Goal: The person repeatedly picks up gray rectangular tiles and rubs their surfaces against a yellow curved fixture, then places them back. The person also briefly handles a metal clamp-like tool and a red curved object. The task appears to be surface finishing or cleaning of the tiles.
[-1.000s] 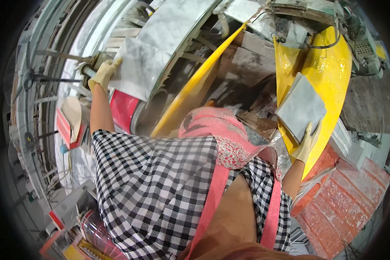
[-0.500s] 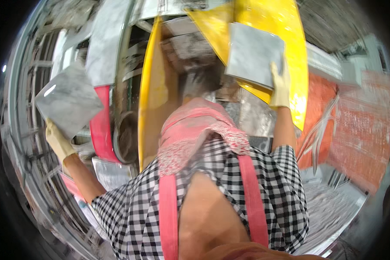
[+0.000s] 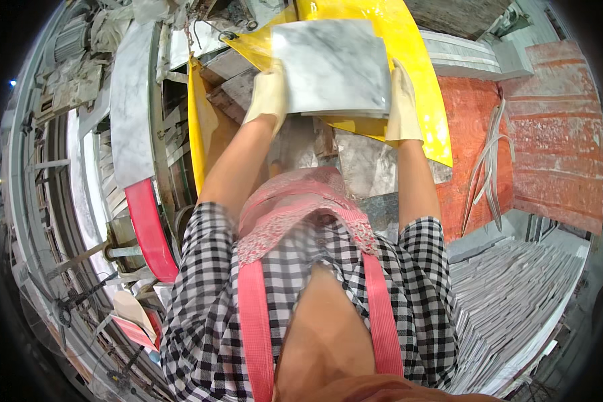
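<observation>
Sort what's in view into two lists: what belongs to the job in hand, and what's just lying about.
In the job:
- left hand and right hand, both gloved
- marbled tiles held between them
- probably the similar marbled slab at left

Apparently just lying about:
- pale straps
- orange sheet beneath them

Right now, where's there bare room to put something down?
The marble-patterned slab looks bare up to the red panel; so does the orange sheet between the yellow sheet and pale straps. It's crowded between the left hand and right hand, holding grey-white tiles, and lower right among packed thin slabs.
</observation>
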Tool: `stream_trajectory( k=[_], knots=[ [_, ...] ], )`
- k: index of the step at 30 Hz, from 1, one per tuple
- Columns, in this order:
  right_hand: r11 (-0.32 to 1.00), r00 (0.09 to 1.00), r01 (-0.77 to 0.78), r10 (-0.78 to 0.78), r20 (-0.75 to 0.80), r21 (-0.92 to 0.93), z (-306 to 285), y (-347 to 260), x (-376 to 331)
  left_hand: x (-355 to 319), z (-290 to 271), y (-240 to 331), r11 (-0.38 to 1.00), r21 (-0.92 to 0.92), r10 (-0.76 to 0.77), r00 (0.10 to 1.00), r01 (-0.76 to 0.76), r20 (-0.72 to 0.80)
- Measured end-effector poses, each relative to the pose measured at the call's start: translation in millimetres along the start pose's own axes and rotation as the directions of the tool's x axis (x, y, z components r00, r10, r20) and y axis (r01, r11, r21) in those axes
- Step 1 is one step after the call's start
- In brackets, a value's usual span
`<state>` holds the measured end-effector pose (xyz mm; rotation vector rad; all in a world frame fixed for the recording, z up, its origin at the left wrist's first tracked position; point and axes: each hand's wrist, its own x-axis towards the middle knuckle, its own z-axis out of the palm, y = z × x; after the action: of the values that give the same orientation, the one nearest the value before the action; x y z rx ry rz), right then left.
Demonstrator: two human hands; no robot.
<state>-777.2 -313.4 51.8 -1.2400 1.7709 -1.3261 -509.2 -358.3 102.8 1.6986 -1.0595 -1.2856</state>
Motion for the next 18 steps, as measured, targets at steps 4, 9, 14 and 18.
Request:
stream_trajectory(
  k=[4,9,14,18],
  knots=[
    [0.984,0.980,-0.170,0.164,0.116,0.043,15.3,-24.1,-3.5,3.9,7.5,-5.7,0.962,-0.261,-0.072,0.996,0.081,0.045],
    [0.923,0.989,0.122,-0.083,0.119,-0.366,55.0,-53.7,-29.5,18.4,-20.0,-17.3,0.941,0.290,0.135,0.978,-0.177,0.159],
    [0.878,0.989,0.140,-0.106,0.099,-0.458,53.9,-66.1,-38.3,32.7,-43.9,27.5,0.395,0.783,0.357,0.866,-0.480,0.350],
    [0.731,0.982,0.187,-0.136,0.128,-0.656,48.3,-63.9,-28.5,34.9,-125.3,51.3,0.592,0.696,0.573,0.820,-0.407,-0.008]
  ],
)
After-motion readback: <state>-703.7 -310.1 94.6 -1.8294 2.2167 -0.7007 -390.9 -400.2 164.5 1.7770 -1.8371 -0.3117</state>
